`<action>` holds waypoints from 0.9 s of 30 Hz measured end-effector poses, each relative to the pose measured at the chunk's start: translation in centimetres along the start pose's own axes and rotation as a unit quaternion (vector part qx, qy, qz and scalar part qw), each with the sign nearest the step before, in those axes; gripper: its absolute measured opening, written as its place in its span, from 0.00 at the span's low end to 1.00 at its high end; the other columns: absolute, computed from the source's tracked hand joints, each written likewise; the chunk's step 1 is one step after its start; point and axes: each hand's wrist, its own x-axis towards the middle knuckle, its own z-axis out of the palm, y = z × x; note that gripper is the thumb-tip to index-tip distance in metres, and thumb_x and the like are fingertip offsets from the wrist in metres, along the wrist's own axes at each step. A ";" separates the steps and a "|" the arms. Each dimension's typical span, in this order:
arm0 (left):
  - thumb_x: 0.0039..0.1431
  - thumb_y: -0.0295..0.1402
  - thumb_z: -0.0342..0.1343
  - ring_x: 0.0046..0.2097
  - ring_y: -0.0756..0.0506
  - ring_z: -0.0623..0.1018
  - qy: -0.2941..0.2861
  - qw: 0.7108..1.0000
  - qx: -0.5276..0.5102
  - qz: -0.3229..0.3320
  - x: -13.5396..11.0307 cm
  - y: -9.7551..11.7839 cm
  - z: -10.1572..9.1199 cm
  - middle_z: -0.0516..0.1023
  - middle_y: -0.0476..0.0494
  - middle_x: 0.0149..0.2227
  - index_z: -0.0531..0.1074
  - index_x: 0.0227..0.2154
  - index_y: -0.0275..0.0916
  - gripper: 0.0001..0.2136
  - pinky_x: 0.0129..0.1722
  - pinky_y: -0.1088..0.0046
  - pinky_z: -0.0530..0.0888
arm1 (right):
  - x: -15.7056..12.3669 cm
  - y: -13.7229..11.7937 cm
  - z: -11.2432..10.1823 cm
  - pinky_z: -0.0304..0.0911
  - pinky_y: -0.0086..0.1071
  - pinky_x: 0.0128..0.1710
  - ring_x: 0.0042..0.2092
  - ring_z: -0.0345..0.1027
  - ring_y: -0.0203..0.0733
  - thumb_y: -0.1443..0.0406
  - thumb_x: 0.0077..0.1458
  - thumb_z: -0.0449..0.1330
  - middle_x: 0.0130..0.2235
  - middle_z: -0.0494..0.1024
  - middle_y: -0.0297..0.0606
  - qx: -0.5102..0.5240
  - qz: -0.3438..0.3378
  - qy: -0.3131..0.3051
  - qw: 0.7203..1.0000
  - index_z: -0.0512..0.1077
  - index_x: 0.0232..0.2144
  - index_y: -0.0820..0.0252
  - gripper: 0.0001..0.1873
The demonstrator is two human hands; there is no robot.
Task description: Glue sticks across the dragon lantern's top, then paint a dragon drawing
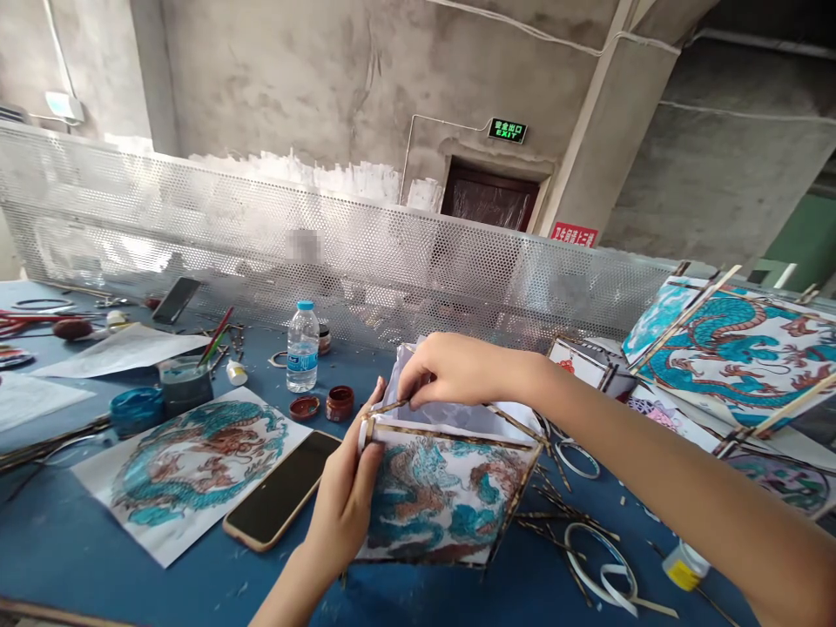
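Together, hands (349,488) (444,370) touch the open-topped frame's rim (450,434)

Left grip (349,475), right grip (449,370) on painted box (444,501)

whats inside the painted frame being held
Pale paper shows through the open top, partly behind the right hand; the bottom is covered by the front panel.

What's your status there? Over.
Left hand gripping stick-framed teal-and-brown paper box. Right hand at its open top. Tan-cased black phone beside left hand.
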 end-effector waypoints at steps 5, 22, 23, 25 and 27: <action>0.64 0.36 0.42 0.60 0.43 0.61 0.039 0.998 0.038 0.006 -1.0 -1.0 0.3 0.62 0.46 0.59 0.51 0.62 0.43 0.24 0.57 0.71 0.62 | 0.1 0.1 0.1 0.61 0.26 0.33 0.36 0.72 0.35 0.70 0.49 0.60 0.36 0.81 0.36 0.013 0.011 -0.003 1.000 0.78 0.36 0.62 0.11; 0.62 0.39 0.43 0.60 0.40 0.61 0.032 0.999 0.022 -0.032 -1.6 -1.6 -0.2 0.65 0.45 0.58 0.56 0.60 0.42 0.23 0.57 0.67 0.63 | 0.1 0.0 -0.1 0.60 0.27 0.33 0.36 0.71 0.35 0.69 0.49 0.60 0.35 0.80 0.36 0.010 0.005 0.005 1.000 0.78 0.34 0.61 0.09; 0.62 0.40 0.44 0.60 0.40 0.60 0.033 0.999 0.021 -0.031 -1.7 -1.6 -0.2 0.65 0.45 0.58 0.55 0.60 0.43 0.23 0.57 0.66 0.63 | 0.1 0.1 -0.1 0.61 0.27 0.33 0.36 0.71 0.35 0.69 0.49 0.60 0.35 0.80 0.36 0.015 0.006 0.005 1.000 0.78 0.35 0.61 0.09; 0.63 0.40 0.43 0.61 0.40 0.59 0.034 0.999 0.016 -0.028 -1.8 -1.6 -0.2 0.63 0.46 0.59 0.55 0.60 0.44 0.23 0.58 0.67 0.62 | 0.0 0.3 -0.2 0.62 0.27 0.34 0.36 0.72 0.35 0.69 0.48 0.61 0.35 0.80 0.37 0.042 0.006 0.003 0.999 0.77 0.36 0.62 0.10; 0.63 0.41 0.43 0.62 0.41 0.58 0.033 0.999 0.005 -0.024 -1.9 -1.5 -0.2 0.61 0.47 0.60 0.54 0.61 0.45 0.24 0.59 0.67 0.60 | -0.2 0.5 -0.3 0.63 0.26 0.36 0.36 0.72 0.35 0.69 0.48 0.62 0.37 0.80 0.39 0.084 0.006 0.001 0.996 0.76 0.39 0.64 0.13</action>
